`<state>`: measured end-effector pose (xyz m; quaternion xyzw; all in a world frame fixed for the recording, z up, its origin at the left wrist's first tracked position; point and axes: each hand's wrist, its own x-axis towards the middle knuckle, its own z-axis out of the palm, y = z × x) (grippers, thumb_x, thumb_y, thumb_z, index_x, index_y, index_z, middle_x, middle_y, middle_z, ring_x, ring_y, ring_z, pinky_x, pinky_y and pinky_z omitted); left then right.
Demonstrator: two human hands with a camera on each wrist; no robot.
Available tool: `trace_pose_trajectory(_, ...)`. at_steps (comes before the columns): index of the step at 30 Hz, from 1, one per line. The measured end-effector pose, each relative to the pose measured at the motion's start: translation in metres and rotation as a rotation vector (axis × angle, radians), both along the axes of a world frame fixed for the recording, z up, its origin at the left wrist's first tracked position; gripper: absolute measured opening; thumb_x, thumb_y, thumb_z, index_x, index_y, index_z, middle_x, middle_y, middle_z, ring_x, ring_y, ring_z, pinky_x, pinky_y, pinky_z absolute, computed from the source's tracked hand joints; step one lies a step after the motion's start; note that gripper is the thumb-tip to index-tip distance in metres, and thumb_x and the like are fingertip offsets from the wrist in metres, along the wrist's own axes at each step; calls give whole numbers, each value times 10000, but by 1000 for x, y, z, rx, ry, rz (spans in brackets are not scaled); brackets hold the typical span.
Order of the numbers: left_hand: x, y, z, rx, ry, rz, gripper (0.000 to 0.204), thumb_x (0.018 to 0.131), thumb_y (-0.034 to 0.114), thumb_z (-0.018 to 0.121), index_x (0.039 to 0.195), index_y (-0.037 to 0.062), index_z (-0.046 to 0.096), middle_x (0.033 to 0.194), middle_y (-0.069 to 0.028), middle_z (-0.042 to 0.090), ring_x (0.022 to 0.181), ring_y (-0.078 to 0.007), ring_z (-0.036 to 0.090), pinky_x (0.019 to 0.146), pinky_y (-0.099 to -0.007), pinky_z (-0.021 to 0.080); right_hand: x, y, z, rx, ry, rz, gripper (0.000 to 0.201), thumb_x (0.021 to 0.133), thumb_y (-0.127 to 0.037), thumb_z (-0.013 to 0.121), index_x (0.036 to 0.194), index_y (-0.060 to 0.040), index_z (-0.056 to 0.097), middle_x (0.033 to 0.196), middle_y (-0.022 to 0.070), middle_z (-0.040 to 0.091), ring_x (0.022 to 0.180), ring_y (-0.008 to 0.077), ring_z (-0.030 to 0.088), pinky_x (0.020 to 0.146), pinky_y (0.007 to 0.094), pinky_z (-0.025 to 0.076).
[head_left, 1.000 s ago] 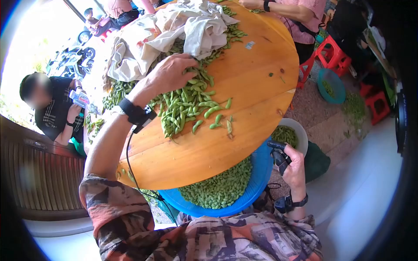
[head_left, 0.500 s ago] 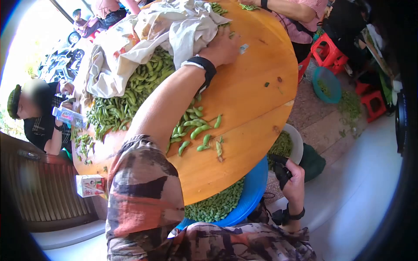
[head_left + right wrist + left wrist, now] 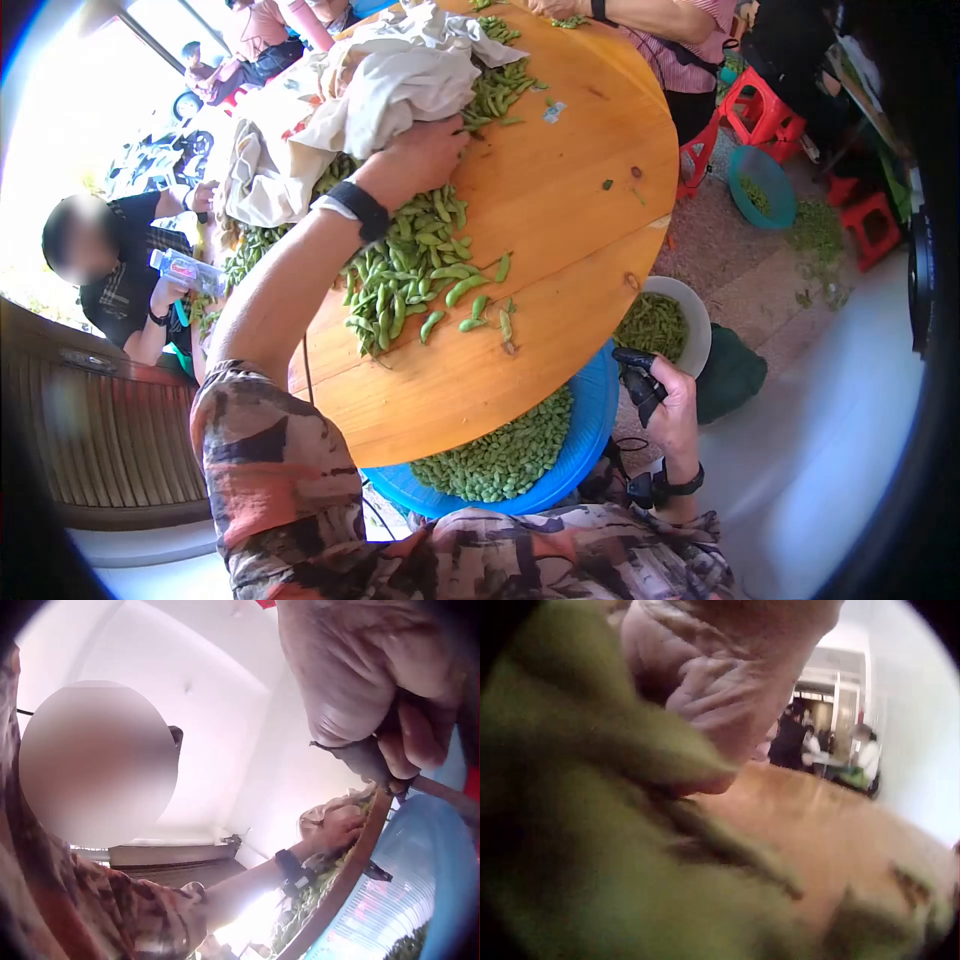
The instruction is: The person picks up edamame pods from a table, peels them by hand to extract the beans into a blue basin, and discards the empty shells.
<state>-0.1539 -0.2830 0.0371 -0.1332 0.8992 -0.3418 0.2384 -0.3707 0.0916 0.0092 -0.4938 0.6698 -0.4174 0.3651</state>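
At the edge of a white cloth (image 3: 395, 105), my left hand (image 3: 415, 160) rests over green soybean pods (image 3: 405, 255) heaped on the wooden table. Its fingertips are hidden, and I cannot tell whether they hold any pods. In the left wrist view, blurred pods (image 3: 577, 825) fill the near side, close under the hand (image 3: 727, 682). My right hand (image 3: 672, 405) is raised beside the table, near the blue basin (image 3: 592, 415) of shelled beans. Black covers (image 3: 640, 385) wrap its thumb and index finger. Its fingers are loosely curled, with nothing visible held.
The round wooden table (image 3: 560, 240) has a few loose pods near its front. A white bucket (image 3: 697, 320) of pods stands right of it. Farther right are a teal basin (image 3: 770, 210) and red stools (image 3: 760, 115). Seated at the left, a person (image 3: 130, 250) holds a plastic bottle (image 3: 185, 270).
My left hand reached out to the far right edge of the cloth, then drew back left and nearer over the pods. My right hand stays in nearly the same place.
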Motion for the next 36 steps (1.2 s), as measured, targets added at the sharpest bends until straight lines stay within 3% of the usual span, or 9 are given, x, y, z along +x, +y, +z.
trace_pose_trajectory(4,22,-21,34,100,231,259,278,894,267,571,1045,88,719,1334,-73,545,1242,-285,514,981,-438,470,-2,6,-1,-49,15,-2,263,858,-18,596,1106,-10,681,833,77,632,753,130,591,652,259,456)
trace_pose_trajectory(5,25,-15,49,245,555,460,275,929,285,564,1078,105,709,1301,-118,560,1169,-301,568,989,-410,465,-3,7,-1,-47,16,-1,263,858,-18,596,1106,-10,681,833,77,632,753,130,591,652,259,456)
trace_pose_trajectory(10,36,-43,53,674,817,174,298,865,265,636,1092,82,696,1113,-154,625,1034,-324,611,898,-435,490,-2,2,-7,10,-35,19,264,860,-4,600,1111,-12,681,840,74,632,736,135,596,641,249,457)
trace_pose_trajectory(16,-40,-49,-20,429,943,50,395,896,314,646,1236,117,623,1295,-152,561,1212,-369,510,1024,-461,411,-1,-5,-8,9,53,40,293,828,5,625,1114,-18,684,832,74,632,717,141,595,626,247,449)
trace_pose_trajectory(20,-78,-57,-54,98,979,36,451,887,365,638,1272,133,601,1385,-148,499,1290,-417,423,1063,-531,350,-7,-4,-10,31,66,34,327,787,17,639,1109,-18,684,840,92,641,723,155,609,631,258,453)
trace_pose_trajectory(25,-78,-82,-49,211,354,98,423,807,293,655,1206,157,631,1283,-127,513,1229,-404,433,1041,-550,342,-14,1,-16,57,113,17,351,757,29,628,1101,-13,682,849,118,644,764,186,631,659,280,465)
trace_pose_trajectory(29,-55,-69,-37,9,418,139,416,766,214,651,1174,134,632,1173,-118,526,1131,-371,498,982,-537,397,-6,0,-9,-16,43,-11,344,770,16,621,1109,-5,678,865,122,649,787,192,635,694,284,475)
trace_pose_trajectory(31,-40,-54,-14,238,703,241,419,755,165,657,1170,110,628,1150,-133,515,1096,-355,527,943,-488,444,-4,2,-5,-19,53,9,333,789,9,610,1115,2,674,874,123,652,794,190,637,716,282,481)
trace_pose_trajectory(36,7,-33,8,380,625,237,386,755,111,656,1137,74,615,1141,-157,497,1072,-351,536,887,-447,477,0,6,-3,-12,35,35,328,799,17,600,1118,4,674,872,108,653,793,181,634,719,276,481)
